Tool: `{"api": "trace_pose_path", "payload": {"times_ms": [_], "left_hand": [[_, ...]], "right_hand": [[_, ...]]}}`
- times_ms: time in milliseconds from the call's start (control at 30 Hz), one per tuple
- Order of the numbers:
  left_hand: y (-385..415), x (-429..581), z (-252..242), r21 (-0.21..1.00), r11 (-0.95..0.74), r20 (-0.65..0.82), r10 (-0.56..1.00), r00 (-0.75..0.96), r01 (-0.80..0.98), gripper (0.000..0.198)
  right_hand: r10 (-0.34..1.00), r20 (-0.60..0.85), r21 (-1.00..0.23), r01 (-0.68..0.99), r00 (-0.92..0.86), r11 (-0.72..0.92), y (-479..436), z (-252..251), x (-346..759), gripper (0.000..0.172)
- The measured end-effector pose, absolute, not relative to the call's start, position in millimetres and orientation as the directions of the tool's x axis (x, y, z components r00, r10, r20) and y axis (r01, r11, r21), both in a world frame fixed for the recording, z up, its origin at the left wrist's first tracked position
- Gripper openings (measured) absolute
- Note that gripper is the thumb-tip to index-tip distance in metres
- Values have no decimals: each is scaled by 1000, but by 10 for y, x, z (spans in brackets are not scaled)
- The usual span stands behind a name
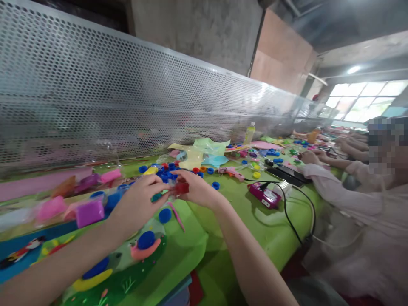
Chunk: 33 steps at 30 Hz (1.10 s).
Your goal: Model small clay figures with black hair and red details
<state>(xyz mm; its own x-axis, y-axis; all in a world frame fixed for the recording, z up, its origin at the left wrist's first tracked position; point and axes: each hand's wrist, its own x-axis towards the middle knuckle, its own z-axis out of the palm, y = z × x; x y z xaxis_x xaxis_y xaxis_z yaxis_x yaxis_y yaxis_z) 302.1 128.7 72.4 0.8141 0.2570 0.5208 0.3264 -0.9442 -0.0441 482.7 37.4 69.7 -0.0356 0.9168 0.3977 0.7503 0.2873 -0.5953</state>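
Note:
Just above the green sheet, both hands meet at a small red block in clear plastic (pixel 181 188). My left hand (pixel 138 199) pinches the clear plastic at its left side. My right hand (pixel 196 187) closes round the block from the right, its fingertips partly hidden. Below lies a green picture sheet (pixel 191 242) with snail-like shapes, one with a blue disc (pixel 146 240) on a pink body. Another blue disc (pixel 165 216) and a thin pink stick (pixel 177 216) rest near the hands. A pile of blue caps (pixel 165 175) sits behind them.
Wrapped purple clay (pixel 90 213) and pink clay (pixel 52 208) lie at left. To the right are a magenta box with cables (pixel 264 195), a pink glue gun (pixel 234 173) and a dark phone (pixel 288 175). Behind stands a perforated metal screen (pixel 143 93). A co-worker's sleeve (pixel 344 191) reaches in.

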Motion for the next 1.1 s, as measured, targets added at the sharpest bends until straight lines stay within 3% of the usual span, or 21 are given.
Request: {"api": "trace_pose_path", "payload": {"times_ms": [233,500,667,933,1100], "left_hand": [[1358,3023,721,-164,-878,490,322,810,449,20],[1382,3103,613,-181,-955,506,113,855,234,16],[1334,3090,620,-168,-966,499,90,862,198,12],[1367,3141,554,27,-980,442,187,877,196,17],[1383,3010,632,304,-920,391,358,848,248,17]], "right_hand": [[940,336,-637,721,-58,272,386,735,4785,34],[960,278,-631,747,-35,210,393,712,4821,34],[965,254,-623,753,-59,210,383,720,4821,33],[962,265,-611,762,-60,216,377,726,4786,35],[951,301,-624,738,-76,257,379,739,4729,35]]}}
